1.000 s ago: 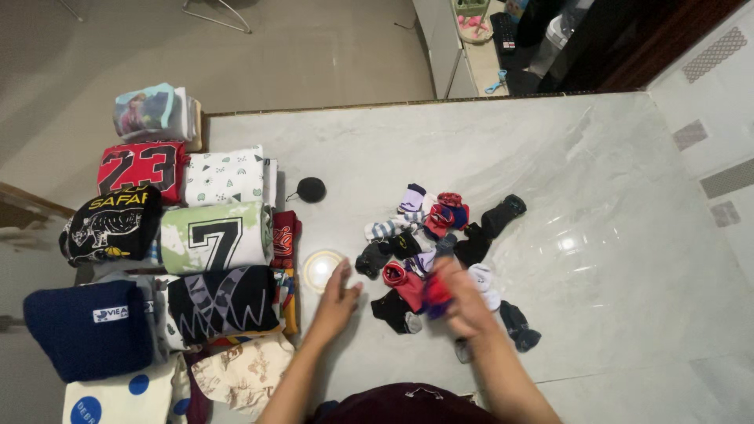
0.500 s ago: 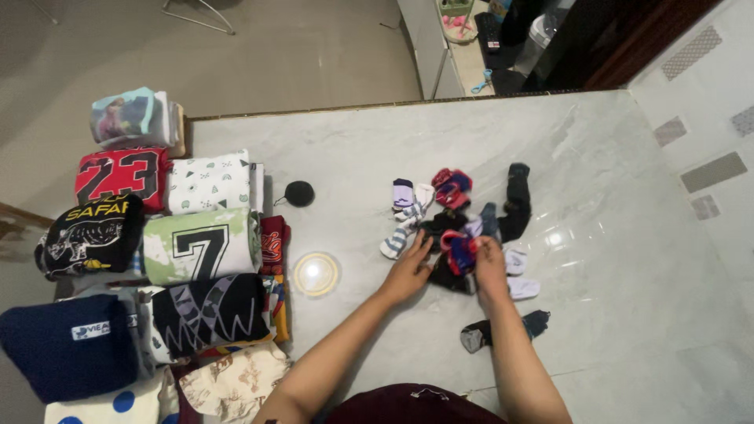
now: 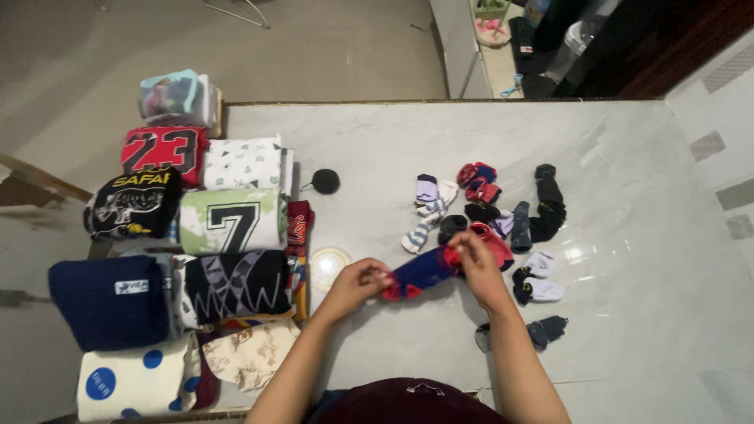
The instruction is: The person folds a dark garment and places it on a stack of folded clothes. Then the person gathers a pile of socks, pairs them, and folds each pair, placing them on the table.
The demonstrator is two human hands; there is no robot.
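A blue sock with red toe and cuff (image 3: 422, 272) is stretched flat between both my hands over the pale marble table (image 3: 628, 157). My left hand (image 3: 357, 284) pinches its red end near the table's front. My right hand (image 3: 477, 259) grips the other red end, right at the edge of a loose pile of small socks (image 3: 487, 208). That pile holds red, black, white, lilac and striped socks.
Folded clothes (image 3: 228, 222) lie in rows at the table's left side, with a navy folded piece (image 3: 108, 301) near the front. A round white lid (image 3: 327, 262) and a small black disc (image 3: 325, 181) sit between the clothes and socks. A dark sock (image 3: 542, 331) lies near my right forearm.
My hands have lifted one blue and red sock out of the pile and pulled it out straight toward the left. My left hand has moved leftward.
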